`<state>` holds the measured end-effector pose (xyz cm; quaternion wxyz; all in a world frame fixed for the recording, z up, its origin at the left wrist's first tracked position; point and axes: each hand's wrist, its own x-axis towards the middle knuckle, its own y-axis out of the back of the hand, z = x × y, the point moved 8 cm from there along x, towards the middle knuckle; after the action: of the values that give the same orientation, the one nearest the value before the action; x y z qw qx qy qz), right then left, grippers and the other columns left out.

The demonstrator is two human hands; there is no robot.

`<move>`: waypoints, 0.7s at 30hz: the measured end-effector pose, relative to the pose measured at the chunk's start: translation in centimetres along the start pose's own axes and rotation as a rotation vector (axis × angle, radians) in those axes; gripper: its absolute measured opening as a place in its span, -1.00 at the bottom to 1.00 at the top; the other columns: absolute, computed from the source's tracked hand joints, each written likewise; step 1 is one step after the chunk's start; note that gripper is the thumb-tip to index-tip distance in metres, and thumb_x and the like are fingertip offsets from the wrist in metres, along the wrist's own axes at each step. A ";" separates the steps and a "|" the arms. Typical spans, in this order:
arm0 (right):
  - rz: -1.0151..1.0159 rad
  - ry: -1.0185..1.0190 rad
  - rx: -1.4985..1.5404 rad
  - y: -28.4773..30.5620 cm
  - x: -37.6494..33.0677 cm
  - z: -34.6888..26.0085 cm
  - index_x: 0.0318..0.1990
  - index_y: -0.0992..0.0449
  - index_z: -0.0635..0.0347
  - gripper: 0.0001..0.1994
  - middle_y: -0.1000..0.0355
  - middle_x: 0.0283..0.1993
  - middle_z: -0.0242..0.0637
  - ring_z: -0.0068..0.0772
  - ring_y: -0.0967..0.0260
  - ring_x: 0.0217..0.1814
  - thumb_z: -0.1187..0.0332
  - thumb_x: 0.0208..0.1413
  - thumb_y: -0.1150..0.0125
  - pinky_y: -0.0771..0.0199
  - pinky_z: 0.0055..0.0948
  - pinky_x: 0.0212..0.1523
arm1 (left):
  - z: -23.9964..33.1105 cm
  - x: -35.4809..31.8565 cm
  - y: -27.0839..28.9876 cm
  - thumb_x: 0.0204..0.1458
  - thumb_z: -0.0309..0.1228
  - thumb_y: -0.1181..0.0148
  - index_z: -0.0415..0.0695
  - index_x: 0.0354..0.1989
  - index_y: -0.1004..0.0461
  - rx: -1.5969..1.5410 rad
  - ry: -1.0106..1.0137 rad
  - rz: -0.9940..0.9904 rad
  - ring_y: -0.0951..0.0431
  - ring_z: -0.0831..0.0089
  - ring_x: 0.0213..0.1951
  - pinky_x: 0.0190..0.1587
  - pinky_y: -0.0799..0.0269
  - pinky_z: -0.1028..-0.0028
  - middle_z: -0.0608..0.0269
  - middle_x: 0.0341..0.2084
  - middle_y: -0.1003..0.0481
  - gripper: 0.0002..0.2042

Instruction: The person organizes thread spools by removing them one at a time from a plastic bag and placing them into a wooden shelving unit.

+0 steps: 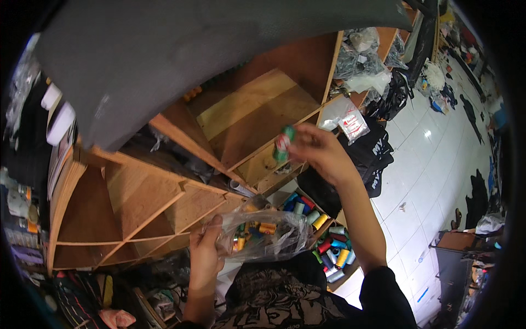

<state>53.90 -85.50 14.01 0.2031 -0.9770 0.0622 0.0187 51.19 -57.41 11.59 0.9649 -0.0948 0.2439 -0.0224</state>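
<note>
My right hand (329,153) is raised in front of the wooden shelf, its fingers closed on a green thread spool (282,145) with a pale label. Lower down and to the left, my left hand (205,255) grips the edge of a clear plastic bag (293,229). Through the film I see several orange and yellow thread spools (267,228) inside. Just right of the bag, an open box holds many loose thread spools (343,256) in red, blue, green, yellow and grey.
A wooden shelf unit (126,241) with square compartments spans the left and middle. A dark padded panel (192,49) overhangs it. Right of the shelf lie plastic-wrapped items (356,57) and black printed bags (372,153). White floor tiles (422,181) carry scattered dark cloth.
</note>
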 end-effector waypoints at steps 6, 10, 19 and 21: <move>0.392 0.403 -0.199 8.1 12.7 0.0 -0.25 -0.48 0.31 -0.74 -0.49 -0.35 -0.31 -0.56 -0.43 -0.34 0.38 -0.11 -0.28 -0.42 -0.56 -0.33 | -0.4 -0.2 -1.2 0.00 -0.51 -0.09 -0.24 -0.37 -0.41 -0.163 0.012 0.025 -0.06 0.66 -0.82 -0.79 0.06 0.55 0.41 -0.73 -0.27 -0.93; 0.607 0.590 -0.499 8.7 18.8 0.3 -0.27 -0.50 0.19 -0.74 -0.50 -0.35 -0.22 -0.42 -0.48 -0.36 0.37 -0.18 -0.30 -0.45 -0.44 -0.34 | 0.0 -1.1 -2.2 0.01 -0.49 0.04 -0.22 -0.43 -0.32 -0.162 0.025 0.055 0.02 0.63 -0.84 -0.79 0.14 0.55 0.45 -0.85 -0.03 -0.93; 0.907 0.455 -0.945 9.3 30.0 1.2 -0.32 -0.50 0.16 -0.84 -0.46 -0.35 -0.10 -0.11 -0.44 -0.25 0.31 -0.06 -0.14 -0.47 -0.26 -0.26 | -1.4 -1.7 -0.9 0.02 -0.46 0.00 -0.08 -0.58 -0.28 -0.069 -0.043 0.250 0.00 0.64 -0.79 -0.76 0.09 0.60 0.50 -0.82 -0.02 -0.85; 0.874 0.409 -0.914 10.3 31.5 1.4 -0.29 -0.48 0.20 -0.81 -0.46 -0.33 -0.06 -0.08 -0.44 -0.24 0.32 -0.03 -0.12 -0.47 -0.25 -0.25 | -1.7 -1.9 -1.1 0.02 -0.45 0.00 -0.11 -0.56 -0.31 -0.058 -0.042 0.282 -0.01 0.66 -0.79 -0.77 0.10 0.61 0.50 -0.82 -0.02 -0.88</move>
<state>83.75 -97.91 6.69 -0.2737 -0.8336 0.4757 -0.0618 48.70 -58.59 11.27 0.9602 -0.0878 0.2352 0.1224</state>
